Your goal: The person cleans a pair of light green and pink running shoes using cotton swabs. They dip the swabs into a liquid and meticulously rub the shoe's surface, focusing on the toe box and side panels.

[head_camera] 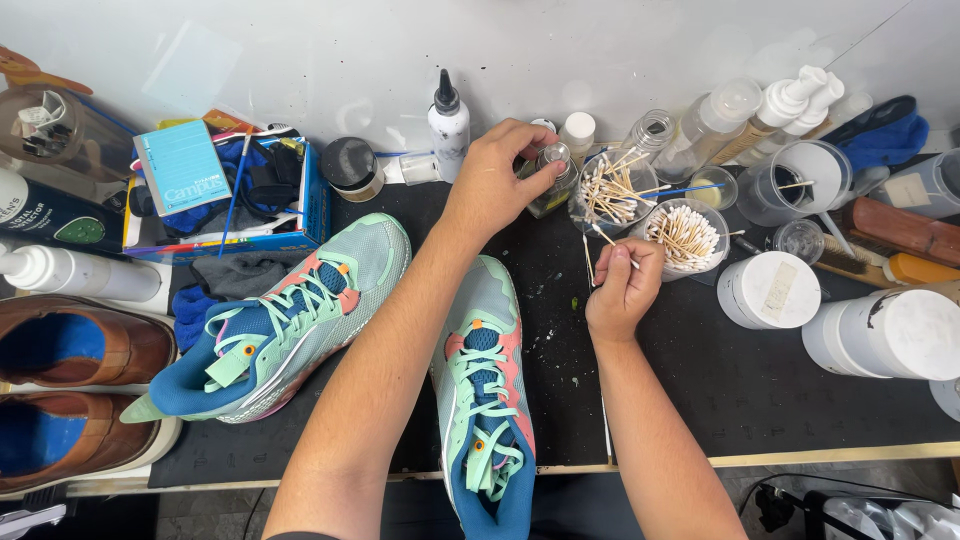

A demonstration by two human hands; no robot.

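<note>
While your left hand [500, 175] is closed around the small glass bottle [553, 180] at about twelve o'clock on the black mat [760, 385], keep that grip low on the bottle so it stays upright and does not tip toward the shoes. The fingers wrap the neck and the cap; I cannot tell if the cap is on tight or already loose.

Your right hand [622, 288] is clenched on a cotton swab [612, 243], thumb and fingers pinching the stick, with one tip pointing up toward eleven o'clock. It sits just below the clear cup of cotton swabs [683, 238] and near the second cup of used swabs [613, 192], at about one o'clock from the mat's centre.

I think the good way is to hold the swab close to its working tip, so it does not bend, and to bring it to the bottle mouth straight, not from the side.

The mint-green sneaker [488, 385] lies under your left forearm, toe pointing to twelve o'clock; its pair [290, 325] lies at nine o'clock, tilted. Mind that your forearm does not push the near shoe.
</note>
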